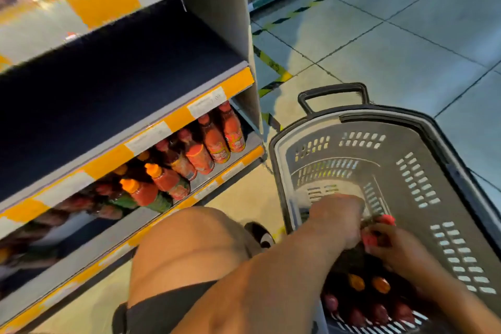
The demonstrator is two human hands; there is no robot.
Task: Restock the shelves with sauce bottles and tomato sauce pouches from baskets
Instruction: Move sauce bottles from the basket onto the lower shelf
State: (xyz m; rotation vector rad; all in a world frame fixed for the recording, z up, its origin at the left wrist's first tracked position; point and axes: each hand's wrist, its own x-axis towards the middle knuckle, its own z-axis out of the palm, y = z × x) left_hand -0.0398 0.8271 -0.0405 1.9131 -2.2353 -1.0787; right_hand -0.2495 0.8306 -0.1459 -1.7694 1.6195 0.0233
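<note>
The person crouches beside a grey basket point(406, 144) standing on the tiled floor point(393, 35), both hands reaching down into it. The left hand point(336, 221) curls its fingers around dark red-capped sauce bottles point(379, 228) near the basket's middle, and the right hand point(398, 249) grips the same cluster just beside it, fingers bent around the caps. More bottles point(366, 295) with orange and dark red caps stand in the basket's near end. To the left, the low shelf point(225, 168) holds rows of red sauce bottles point(206, 149), while the shelf above it point(108, 95) shows a dark bare surface.
</note>
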